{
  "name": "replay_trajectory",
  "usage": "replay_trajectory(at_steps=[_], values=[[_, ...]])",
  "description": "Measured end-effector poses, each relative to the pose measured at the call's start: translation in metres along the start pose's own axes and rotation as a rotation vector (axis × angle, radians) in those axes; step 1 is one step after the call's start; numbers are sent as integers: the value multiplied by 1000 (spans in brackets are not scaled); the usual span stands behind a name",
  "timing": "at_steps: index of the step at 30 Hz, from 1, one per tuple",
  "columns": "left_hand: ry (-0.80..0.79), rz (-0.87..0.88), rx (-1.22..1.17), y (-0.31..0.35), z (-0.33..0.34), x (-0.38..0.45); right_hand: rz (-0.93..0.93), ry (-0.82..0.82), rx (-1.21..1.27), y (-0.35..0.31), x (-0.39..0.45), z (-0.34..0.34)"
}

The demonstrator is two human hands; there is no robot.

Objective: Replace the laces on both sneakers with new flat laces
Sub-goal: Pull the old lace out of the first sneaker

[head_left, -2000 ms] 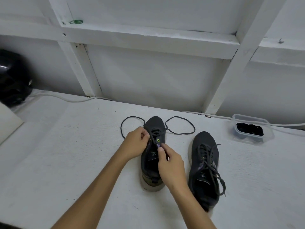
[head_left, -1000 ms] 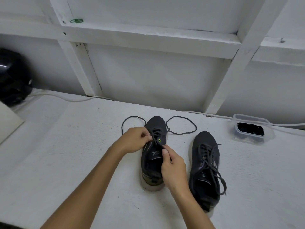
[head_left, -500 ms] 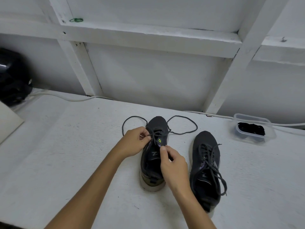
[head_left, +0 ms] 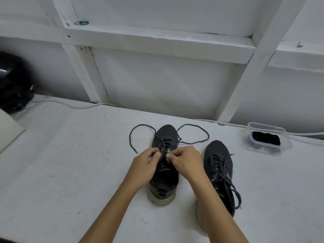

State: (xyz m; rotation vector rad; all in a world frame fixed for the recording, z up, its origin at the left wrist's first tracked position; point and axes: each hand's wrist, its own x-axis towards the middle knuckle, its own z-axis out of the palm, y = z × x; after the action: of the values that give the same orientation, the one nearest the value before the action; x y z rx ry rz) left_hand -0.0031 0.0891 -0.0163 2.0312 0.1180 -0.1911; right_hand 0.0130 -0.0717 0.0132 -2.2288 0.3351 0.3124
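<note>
Hands meet over the left sneaker (head_left: pixel 164 165): left hand (head_left: pixel 146 165) and right hand (head_left: pixel 185 162), which has shifted up the tongue, both pinch the half-unthreaded old lace (head_left: pixel 192 134); unlacing continues. Right sneaker (head_left: pixel 219 165) remains laced; beyond, a container (head_left: pixel 268 148) holds dark laces.

White table (head_left: pixel 70 172) fills my lower frame. Black helmet-like object (head_left: pixel 12 83) far left edge. White cable (head_left: pixel 70 105) runs along the back wall. Green rubber bands (head_left: pixel 81 23) on the white beam (head_left: pixel 157 41), upper left. Pale board corner (head_left: pixel 8 132) at left.
</note>
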Motion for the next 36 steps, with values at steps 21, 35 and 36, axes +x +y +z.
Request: replay_trajectory(at_steps=[21, 35, 36], values=[[-30, 124, 20, -7, 10, -15, -266, -54, -170, -7, 15, -20], [-30, 86, 7, -6, 9, -14, -92, 71, 135, -9, 19, -21], [-30, 83, 7, -6, 9, -14, -51, 10, 134, -9, 17, -21]])
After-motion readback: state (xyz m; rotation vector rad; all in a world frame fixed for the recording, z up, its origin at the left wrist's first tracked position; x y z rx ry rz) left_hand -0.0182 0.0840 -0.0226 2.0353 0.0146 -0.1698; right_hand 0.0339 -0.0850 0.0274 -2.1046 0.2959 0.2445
